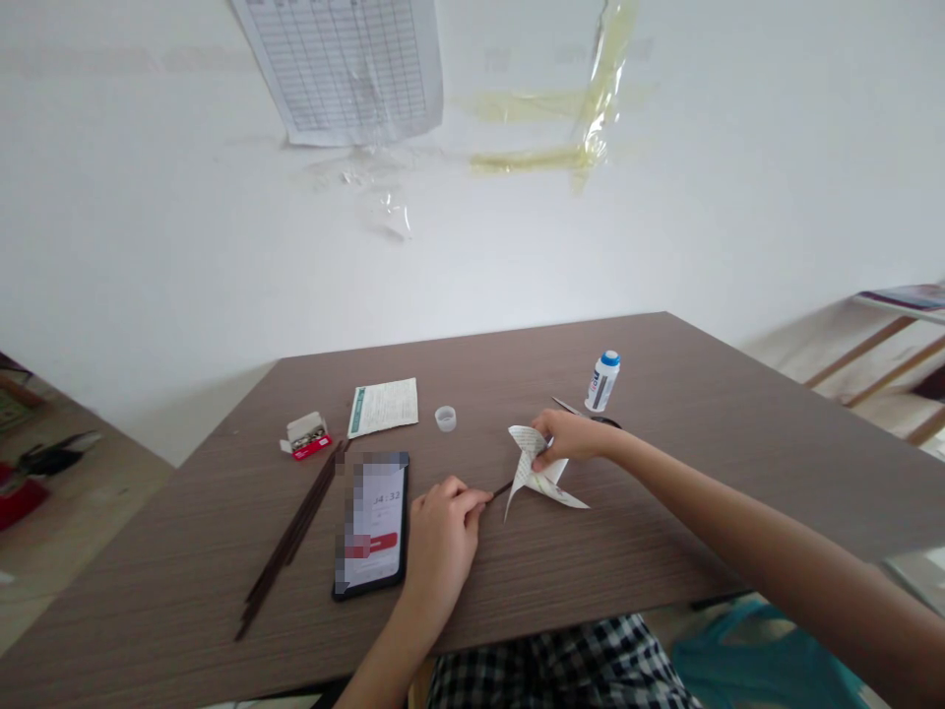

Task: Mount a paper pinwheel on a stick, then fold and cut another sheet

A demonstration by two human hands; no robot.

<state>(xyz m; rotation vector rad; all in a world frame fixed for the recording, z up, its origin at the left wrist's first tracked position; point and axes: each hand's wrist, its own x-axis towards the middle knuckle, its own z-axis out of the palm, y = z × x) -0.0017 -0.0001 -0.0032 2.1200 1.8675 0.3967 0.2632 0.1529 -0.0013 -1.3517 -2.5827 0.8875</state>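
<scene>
As our right grip [570, 438] pinches the paper pinwheel [527, 458] near its middle, the folded blades fan out over the worktop [709, 394], slightly right of centre; whether their tips touch the surface, we cannot tell. Our left grip [445, 517] is closed too, thumb and fingers nipping a thin dark stick [502, 489] whose far end points in among the blades, though whether stick and paper are joined is hidden from us. We judge the paper the weak part: too hard a pinch could crease it, and a sideways shove of the stick could tear it or slip off it altogether. Just beyond our right wrist lie the scissors [567, 405], so a careless shift of the right forearm [738, 527] could catch them or tip the upright white bottle [603, 382] close behind. That bottle wears a blue cap and shows nothing of its contents. Farther left stands a small translucent cup [446, 419]; what it holds, if anything, we cannot make out. Past it lie a flat printed packet [384, 407] and a red-and-white box [306, 436], its lid up over little pieces too small for us to name. Nearer us, the phone [373, 522] sits just beside our left grip, with a bundle of sticks [295, 540] on its other side.
</scene>
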